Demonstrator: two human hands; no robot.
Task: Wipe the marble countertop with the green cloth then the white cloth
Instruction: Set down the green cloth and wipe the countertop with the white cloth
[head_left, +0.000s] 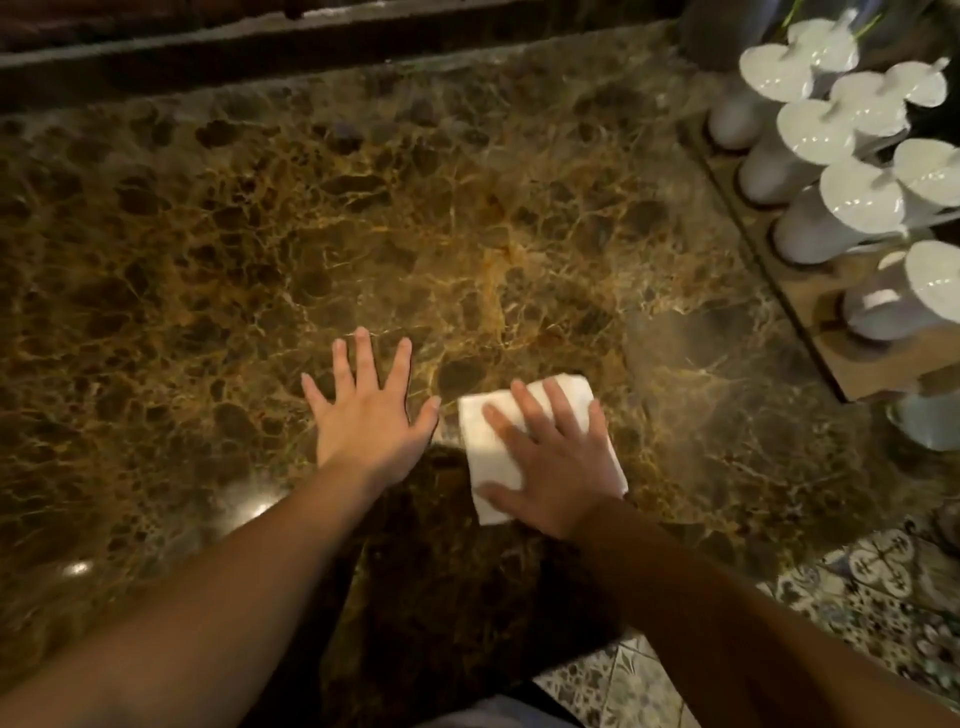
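Observation:
The brown veined marble countertop fills most of the head view. A folded white cloth lies flat on it near the front edge. My right hand presses down on the cloth with fingers spread over it. My left hand rests flat on the bare marble just left of the cloth, fingers apart and holding nothing. No green cloth is in view.
A wooden tray at the right holds several white cups with heart-shaped lids. A raised dark ledge runs along the back. Patterned floor tiles show past the counter's front right edge.

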